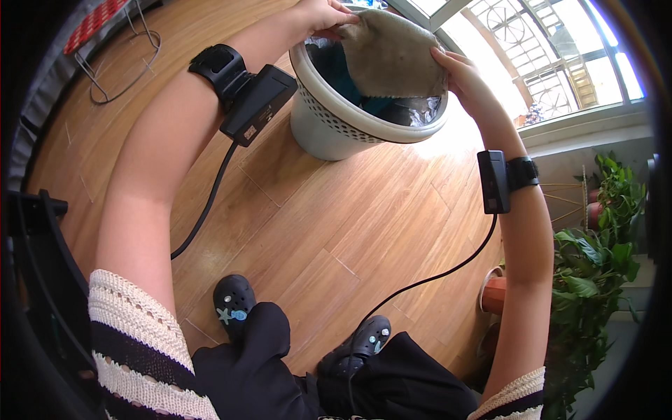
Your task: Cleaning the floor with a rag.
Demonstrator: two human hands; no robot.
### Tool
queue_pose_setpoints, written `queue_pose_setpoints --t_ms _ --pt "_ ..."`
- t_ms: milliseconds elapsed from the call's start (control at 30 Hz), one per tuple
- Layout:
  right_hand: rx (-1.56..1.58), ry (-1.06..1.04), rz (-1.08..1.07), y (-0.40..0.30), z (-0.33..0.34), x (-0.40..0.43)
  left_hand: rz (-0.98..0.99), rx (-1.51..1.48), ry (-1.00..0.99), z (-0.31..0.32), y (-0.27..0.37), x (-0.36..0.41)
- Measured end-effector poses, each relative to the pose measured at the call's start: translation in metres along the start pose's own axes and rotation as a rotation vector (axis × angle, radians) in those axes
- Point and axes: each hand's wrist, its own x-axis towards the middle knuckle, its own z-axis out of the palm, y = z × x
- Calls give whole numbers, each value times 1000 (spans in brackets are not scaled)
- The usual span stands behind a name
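A greyish-brown cloth with a serrated lower edge hangs between my hands, partly over the mouth of a waste bin. My left hand pinches its upper left corner. At its right edge, my right hand grips the cloth between thumb and fingers. Below it stands the pale plastic bin, with rows of holes beneath its rim and a dark liner inside. The cloth hides part of the bin's far side. Each forearm carries a strapped black device with a cable.
Potted leafy plants and a terracotta-coloured pot line the right side. A red-topped stool stands at the upper left. Bright glazed windows are at the upper right. Wood-look flooring lies around my clogs.
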Motion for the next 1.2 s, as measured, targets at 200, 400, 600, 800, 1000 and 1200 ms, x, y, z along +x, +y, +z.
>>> queue_pose_setpoints --t_ms 200,400,600,800,1000,1200 --pt "357 -11 28 -11 29 -9 143 226 -90 13 10 -22" --pt "-45 193 -387 4 47 -11 195 -197 -152 48 23 -29" --pt "-628 37 -559 10 45 -28 24 -180 -140 19 23 -24" --pt "-824 157 -614 -2 18 -28 -77 -126 -368 -16 25 -23" --pt "-437 164 -297 -7 58 -26 108 -186 -278 -4 24 -27" --pt "218 118 13 -7 62 -23 476 399 -164 34 18 -32"
